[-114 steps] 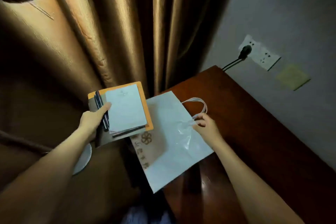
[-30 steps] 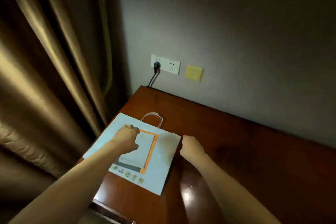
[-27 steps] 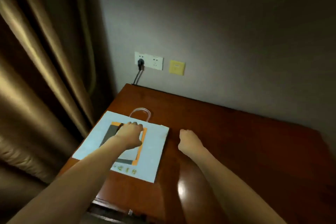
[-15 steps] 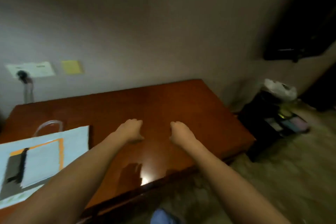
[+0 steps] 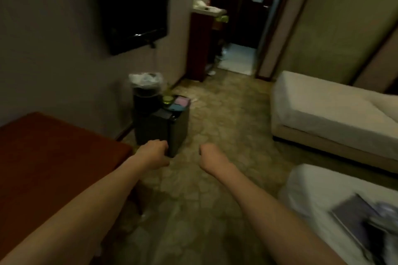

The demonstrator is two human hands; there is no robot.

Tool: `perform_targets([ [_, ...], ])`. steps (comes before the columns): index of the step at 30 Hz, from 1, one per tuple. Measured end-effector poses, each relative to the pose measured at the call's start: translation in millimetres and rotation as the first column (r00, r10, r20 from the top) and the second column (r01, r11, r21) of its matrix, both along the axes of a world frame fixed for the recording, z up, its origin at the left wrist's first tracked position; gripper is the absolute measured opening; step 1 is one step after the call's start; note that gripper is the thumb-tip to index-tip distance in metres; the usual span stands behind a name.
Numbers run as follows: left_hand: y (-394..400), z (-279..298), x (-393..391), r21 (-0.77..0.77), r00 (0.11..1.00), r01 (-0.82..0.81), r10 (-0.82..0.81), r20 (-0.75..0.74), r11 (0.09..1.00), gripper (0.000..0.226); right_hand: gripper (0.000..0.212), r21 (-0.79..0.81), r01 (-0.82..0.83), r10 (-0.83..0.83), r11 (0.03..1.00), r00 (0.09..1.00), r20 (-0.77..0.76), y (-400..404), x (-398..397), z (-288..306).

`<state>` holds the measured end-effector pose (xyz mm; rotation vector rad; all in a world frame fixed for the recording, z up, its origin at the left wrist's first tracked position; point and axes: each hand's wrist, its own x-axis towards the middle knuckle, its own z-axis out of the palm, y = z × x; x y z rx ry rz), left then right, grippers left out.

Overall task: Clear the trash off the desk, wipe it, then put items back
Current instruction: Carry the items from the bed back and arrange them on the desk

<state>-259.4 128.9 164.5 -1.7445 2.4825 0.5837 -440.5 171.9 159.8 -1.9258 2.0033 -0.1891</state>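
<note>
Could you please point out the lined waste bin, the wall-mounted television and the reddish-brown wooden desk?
Lined waste bin (image 5: 145,92): head view, upper wall.
Wall-mounted television (image 5: 133,4): head view, screen centre.
Reddish-brown wooden desk (image 5: 49,157): head view, bare top.

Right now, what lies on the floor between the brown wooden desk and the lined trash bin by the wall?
In the head view, a dark boxy case stands between the brown wooden desk and the lined trash bin.

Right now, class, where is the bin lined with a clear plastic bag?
In the head view, the bag-lined bin stands left of centre against the wall, below the wall-mounted television, behind the dark box.
</note>
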Motion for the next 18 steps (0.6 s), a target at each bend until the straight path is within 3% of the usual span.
perform_targets([
  [7, -23.1, -4.4, -212.1, 0.046, 0.946, 0.323, -0.324, 0.008, 0.945, 0.060, 0.024, 0.061, 0.388, -0.391, 0.919, 0.920, 0.035, 29.0, -175.1, -8.3],
  [10, -28.4, -11.6, -286.1, 0.083, 0.887, 0.458, -0.461, 0.013, 0.885, 0.060, 0.016, 0.075, 0.537, -0.539, 0.840, 0.842, 0.015, 53.4, -232.4, -21.9],
  [13, -33.8, -23.6, -351.4, 0.127, 0.817, 0.569, -0.576, 0.026, 0.813, 0.060, 0.030, 0.086, 0.647, -0.647, 0.758, 0.762, -0.032, 77.8, -276.6, -35.5],
  [18, -46.5, -36.4, -455.4, 0.154, 0.675, 0.731, -0.737, -0.018, 0.665, 0.060, 0.030, 0.083, 0.819, -0.818, 0.568, 0.572, -0.056, 98.8, -344.9, -35.6],
])
